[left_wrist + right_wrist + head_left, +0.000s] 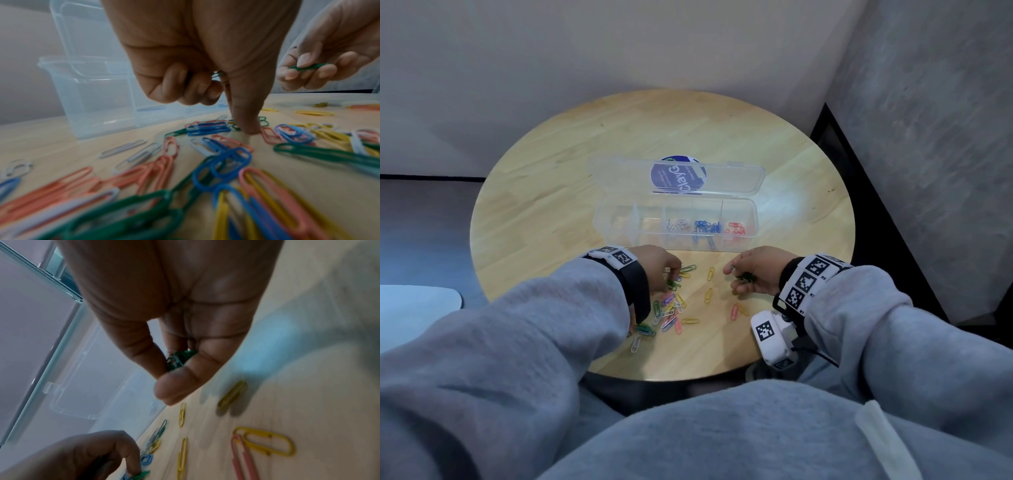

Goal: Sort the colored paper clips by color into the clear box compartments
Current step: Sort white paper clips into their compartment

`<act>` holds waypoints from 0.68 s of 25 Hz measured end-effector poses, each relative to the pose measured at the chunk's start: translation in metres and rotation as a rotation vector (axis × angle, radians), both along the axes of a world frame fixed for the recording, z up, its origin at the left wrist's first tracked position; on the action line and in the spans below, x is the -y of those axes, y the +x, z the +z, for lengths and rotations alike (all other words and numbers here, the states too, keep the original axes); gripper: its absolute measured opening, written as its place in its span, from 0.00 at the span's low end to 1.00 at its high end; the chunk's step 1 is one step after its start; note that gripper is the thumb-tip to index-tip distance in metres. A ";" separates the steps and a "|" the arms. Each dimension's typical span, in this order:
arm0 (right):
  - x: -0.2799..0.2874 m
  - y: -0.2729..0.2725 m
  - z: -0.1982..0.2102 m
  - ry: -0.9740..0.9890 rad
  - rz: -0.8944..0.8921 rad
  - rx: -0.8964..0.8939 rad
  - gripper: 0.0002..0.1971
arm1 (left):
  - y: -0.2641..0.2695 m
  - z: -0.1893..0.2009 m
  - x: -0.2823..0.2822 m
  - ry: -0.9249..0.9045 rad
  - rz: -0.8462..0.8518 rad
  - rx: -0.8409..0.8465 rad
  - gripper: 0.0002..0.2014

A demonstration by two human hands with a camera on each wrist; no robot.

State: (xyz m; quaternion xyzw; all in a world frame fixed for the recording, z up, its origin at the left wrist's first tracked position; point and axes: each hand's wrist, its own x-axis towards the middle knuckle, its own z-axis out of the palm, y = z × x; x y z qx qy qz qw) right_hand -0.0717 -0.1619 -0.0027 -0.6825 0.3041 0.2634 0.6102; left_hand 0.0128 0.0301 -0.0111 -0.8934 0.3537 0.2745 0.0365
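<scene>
A pile of mixed paper clips (667,310) lies on the round wooden table (551,205) in front of the open clear box (616,236). Its compartments hold white clips (677,224), blue clips (705,226) and red clips (736,229). My left hand (671,274) is over the pile with its fingers curled round green clips (217,75), and one fingertip (249,128) presses down among the clips. My right hand (739,277) hovers to the right and pinches a bunch of green clips (179,359) between thumb and fingers.
Loose yellow clips (709,284) and a pink clip (734,311) lie between and below my hands. The box lid (722,178) lies flat behind the box, over a blue round sticker (674,174). Walls stand close behind and right of the table.
</scene>
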 end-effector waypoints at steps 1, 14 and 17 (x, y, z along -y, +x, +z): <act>-0.001 0.001 0.000 -0.020 -0.002 -0.018 0.12 | 0.000 0.000 0.001 0.001 -0.012 -0.001 0.08; -0.031 0.011 -0.001 -0.516 0.431 0.160 0.05 | -0.003 0.004 -0.015 -0.256 0.263 -0.114 0.07; -0.044 0.017 -0.001 -0.677 0.553 0.209 0.12 | -0.001 0.016 -0.018 -0.334 0.428 -0.271 0.13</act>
